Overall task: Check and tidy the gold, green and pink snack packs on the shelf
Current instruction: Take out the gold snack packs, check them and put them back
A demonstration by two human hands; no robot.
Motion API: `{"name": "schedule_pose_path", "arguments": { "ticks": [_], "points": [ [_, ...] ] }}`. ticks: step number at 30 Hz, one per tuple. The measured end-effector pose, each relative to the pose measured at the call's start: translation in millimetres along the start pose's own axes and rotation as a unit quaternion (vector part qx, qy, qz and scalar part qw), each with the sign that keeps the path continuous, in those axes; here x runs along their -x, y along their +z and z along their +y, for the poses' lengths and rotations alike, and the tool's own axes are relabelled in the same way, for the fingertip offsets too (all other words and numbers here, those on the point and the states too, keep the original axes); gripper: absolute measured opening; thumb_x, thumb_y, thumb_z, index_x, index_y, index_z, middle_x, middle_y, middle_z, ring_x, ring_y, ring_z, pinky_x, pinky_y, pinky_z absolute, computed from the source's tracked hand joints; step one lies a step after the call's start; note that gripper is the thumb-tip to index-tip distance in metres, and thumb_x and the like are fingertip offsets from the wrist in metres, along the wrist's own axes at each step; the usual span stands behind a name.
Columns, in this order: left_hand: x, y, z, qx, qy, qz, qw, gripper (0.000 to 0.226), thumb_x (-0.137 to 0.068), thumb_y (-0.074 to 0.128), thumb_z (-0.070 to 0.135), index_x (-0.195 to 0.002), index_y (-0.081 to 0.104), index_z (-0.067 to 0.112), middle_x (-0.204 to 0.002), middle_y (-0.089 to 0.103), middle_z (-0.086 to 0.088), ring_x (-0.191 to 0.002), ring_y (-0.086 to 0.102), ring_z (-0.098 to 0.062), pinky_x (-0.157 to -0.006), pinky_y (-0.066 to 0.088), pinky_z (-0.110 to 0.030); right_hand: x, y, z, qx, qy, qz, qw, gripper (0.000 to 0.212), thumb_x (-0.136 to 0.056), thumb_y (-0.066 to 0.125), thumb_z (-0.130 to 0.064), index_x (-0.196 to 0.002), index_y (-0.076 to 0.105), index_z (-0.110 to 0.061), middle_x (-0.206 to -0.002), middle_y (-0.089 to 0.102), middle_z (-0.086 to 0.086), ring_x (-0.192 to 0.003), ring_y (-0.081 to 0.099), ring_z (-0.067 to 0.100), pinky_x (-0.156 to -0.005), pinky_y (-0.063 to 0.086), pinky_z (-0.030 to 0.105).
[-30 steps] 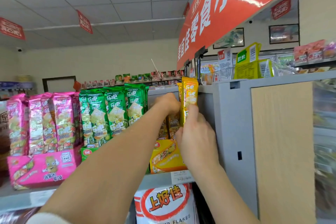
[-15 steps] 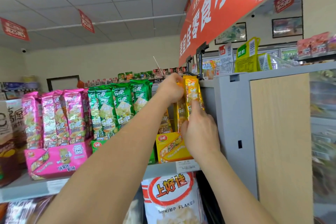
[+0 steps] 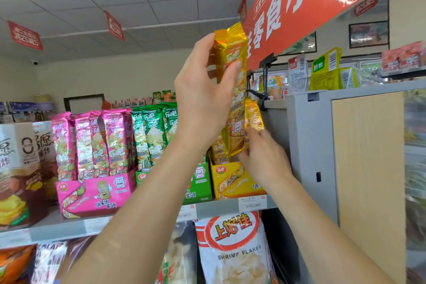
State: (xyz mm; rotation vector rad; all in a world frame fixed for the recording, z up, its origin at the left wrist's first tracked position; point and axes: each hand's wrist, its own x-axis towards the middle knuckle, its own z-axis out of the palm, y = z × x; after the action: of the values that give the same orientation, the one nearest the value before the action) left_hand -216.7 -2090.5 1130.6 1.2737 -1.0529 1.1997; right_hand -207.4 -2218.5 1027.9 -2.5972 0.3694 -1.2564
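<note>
1. A gold snack pack (image 3: 235, 90) is upright in the air, its top near the red banner (image 3: 299, 0) and its lower end just above the yellow display box (image 3: 235, 180).
2. The left hand (image 3: 202, 94) grasps this pack near its upper half, thumb on the front and fingers curled round the far edge.
3. The right hand (image 3: 265, 157) is lower, at the foot of the raised pack. Its fingertips touch a second gold pack (image 3: 253, 115) standing in the yellow box, but whether they grip it cannot be told.
4. Left of the yellow box, green packs (image 3: 152, 131) stand upright in a green box (image 3: 200, 182).
5. Further left, pink packs (image 3: 92, 143) stand in a pink box (image 3: 96, 191).
6. All three boxes sit on the grey shelf (image 3: 57, 228), beside a grey cabinet (image 3: 309, 145) on the right.
7. A shrimp flakes bag (image 3: 232, 249) is below the shelf.
</note>
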Motion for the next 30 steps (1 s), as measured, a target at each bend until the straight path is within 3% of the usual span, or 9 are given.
{"name": "schedule_pose_path", "arguments": {
  "ticks": [5,9,11,14,17,20,23,26,30],
  "points": [
    [9,-28,0,0.044,-0.010,0.030,0.999,0.033,-0.088,0.071,0.019,-0.118,0.055,0.016,-0.105,0.067,0.007,-0.094,0.067,-0.009,-0.084,0.054,-0.025,11,14,7,0.029,-0.035,-0.016,0.999,0.036,-0.098,0.043,-0.028,-0.128,0.057,-0.015,-0.144,0.045,0.005,-0.140,0.026,0.023,-0.101,0.038,0.046],
    [16,-46,-4,0.083,-0.027,0.004,0.996,0.031,-0.095,0.063,0.020,-0.118,0.042,0.024,-0.100,0.068,0.008,-0.075,0.068,-0.005,-0.065,0.056,-0.029,21,18,9,-0.066,-0.074,0.000,0.995,0.046,-0.085,0.033,-0.033,-0.122,0.059,-0.025,-0.106,0.062,-0.006,-0.109,0.049,0.013,-0.081,0.021,0.030],
    [18,-52,-8,0.089,-0.032,0.001,0.996,0.030,-0.096,0.061,0.019,-0.116,0.040,0.026,-0.093,0.067,0.010,-0.065,0.061,-0.002,-0.055,0.050,-0.026,25,19,5,-0.119,-0.084,0.024,0.989,0.043,-0.083,0.037,-0.030,-0.119,0.060,-0.028,-0.086,0.056,-0.016,-0.090,0.045,-0.004,-0.074,0.015,0.026],
    [20,-60,-13,0.123,-0.062,0.012,0.990,0.029,-0.097,0.060,0.017,-0.115,0.040,0.024,-0.089,0.064,0.006,-0.056,0.052,-0.007,-0.047,0.042,-0.025,29,21,0,-0.184,-0.083,0.037,0.979,0.038,-0.084,0.039,-0.024,-0.115,0.062,-0.027,-0.078,0.051,-0.025,-0.089,0.045,-0.015,-0.081,0.025,0.030],
    [22,-67,-18,0.168,-0.090,0.024,0.981,0.029,-0.094,0.064,0.014,-0.108,0.042,0.026,-0.085,0.063,-0.001,-0.053,0.054,-0.002,-0.051,0.044,-0.017,33,12,-3,-0.325,-0.038,0.035,0.944,0.037,-0.086,0.036,-0.019,-0.110,0.063,-0.025,-0.091,0.063,-0.017,-0.096,0.060,0.007,-0.093,0.045,0.046],
    [27,-68,-21,0.183,-0.117,0.013,0.976,0.029,-0.091,0.066,0.011,-0.103,0.044,0.025,-0.078,0.061,-0.002,-0.052,0.052,-0.009,-0.047,0.043,-0.023,49,-4,-8,-0.459,-0.024,0.066,0.885,0.032,-0.094,0.041,-0.039,-0.115,0.064,-0.031,-0.107,0.070,-0.011,-0.109,0.062,0.006,-0.098,0.049,0.033],
    [37,-64,-22,0.199,-0.149,0.023,0.968,0.032,-0.089,0.067,0.010,-0.098,0.042,0.027,-0.077,0.061,-0.001,-0.055,0.055,-0.010,-0.049,0.047,-0.027,73,-13,-22,-0.441,-0.054,-0.013,0.896,0.047,-0.080,0.052,-0.075,-0.123,0.049,-0.057,-0.120,0.062,-0.027,-0.113,0.058,-0.003,-0.088,0.048,0.013],
    [49,-62,-20,0.201,-0.165,0.014,0.965,0.032,-0.089,0.065,0.012,-0.102,0.040,0.026,-0.082,0.059,-0.004,-0.058,0.055,-0.006,-0.052,0.046,-0.024,96,-8,-38,-0.366,-0.060,-0.026,0.928,0.052,-0.083,0.057,-0.067,-0.127,0.029,-0.069,-0.126,0.053,-0.036,-0.117,0.050,-0.013,-0.090,0.037,0.001],
    [59,-73,-25,0.278,-0.235,-0.058,0.930,0.022,-0.093,0.053,0.030,-0.114,0.059,0.035,-0.085,0.061,0.006,-0.070,0.056,-0.006,-0.058,0.048,-0.024,124,-12,-47,-0.449,-0.053,-0.019,0.892,0.036,-0.088,0.060,-0.047,-0.118,0.047,-0.062,-0.100,0.068,-0.023,-0.087,0.061,-0.009,-0.073,0.043,0.004]
  ]
}}
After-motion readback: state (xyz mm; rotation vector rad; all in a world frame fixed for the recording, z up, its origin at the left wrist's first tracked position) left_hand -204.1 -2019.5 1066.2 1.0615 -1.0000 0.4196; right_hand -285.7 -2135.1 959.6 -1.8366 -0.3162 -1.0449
